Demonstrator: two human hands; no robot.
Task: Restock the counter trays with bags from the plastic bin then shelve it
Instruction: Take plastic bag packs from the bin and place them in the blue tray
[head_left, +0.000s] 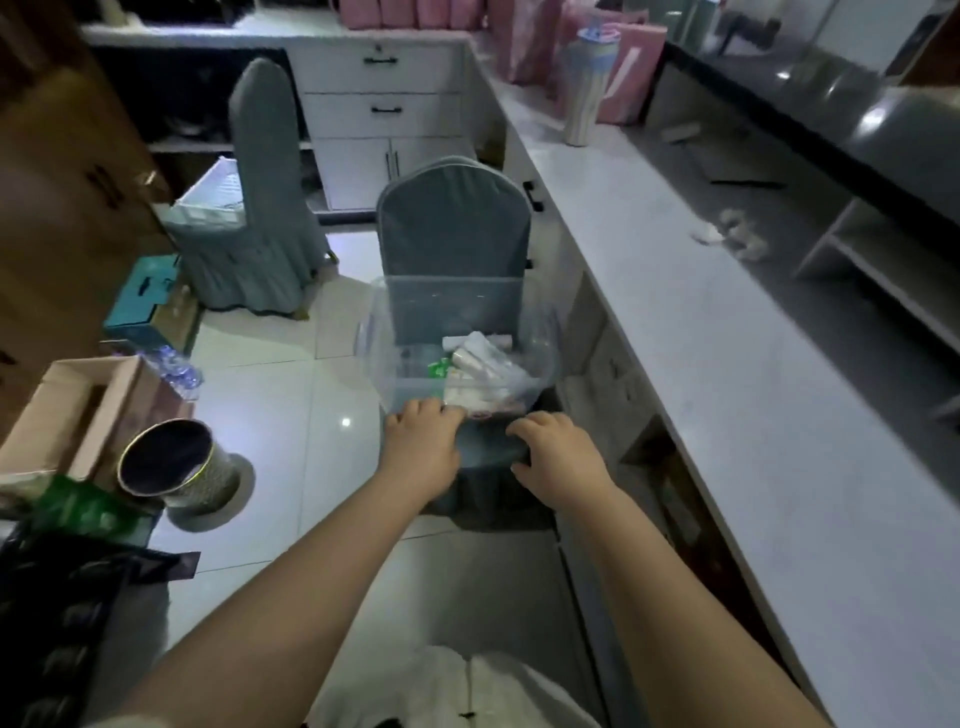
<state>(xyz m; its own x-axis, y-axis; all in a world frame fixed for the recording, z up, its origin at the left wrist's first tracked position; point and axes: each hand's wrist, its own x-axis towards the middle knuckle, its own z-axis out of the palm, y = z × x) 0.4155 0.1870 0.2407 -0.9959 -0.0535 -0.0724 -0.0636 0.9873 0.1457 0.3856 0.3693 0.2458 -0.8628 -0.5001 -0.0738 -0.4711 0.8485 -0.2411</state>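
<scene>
While I scan from the left, the floor clutter comes first: an open cardboard box (78, 410), a metal waste bin (174, 470) just beside it, and a covered chair (254, 208) further back. None of it touches my work, though the waste bin sits near where my left elbow would swing.

My left hand (421, 447) rests on the near rim of the clear plastic bin (379, 332), fingers curled over the edge at its left corner. The plastic bin sits on the seat of the nearer chair (454, 223), and it holds a loose pile of white bags (483, 358) (some rolled, with one green-printed packet among them). My right hand (558, 457) lies at the near right corner, fingers bent and spread; whether it has closed on the rim or only rests against the seat edge I cannot tell, since the wall is transparent and the light is dim.

To the right runs the white counter (675, 291). I judge no bags have reached it yet, and I see no trays clearly.

The risk I see: the bags are heaped toward the right side, so an uneven lift could tip the bin and spill them. The smooth rim could also slip from a half-set right hand.
</scene>
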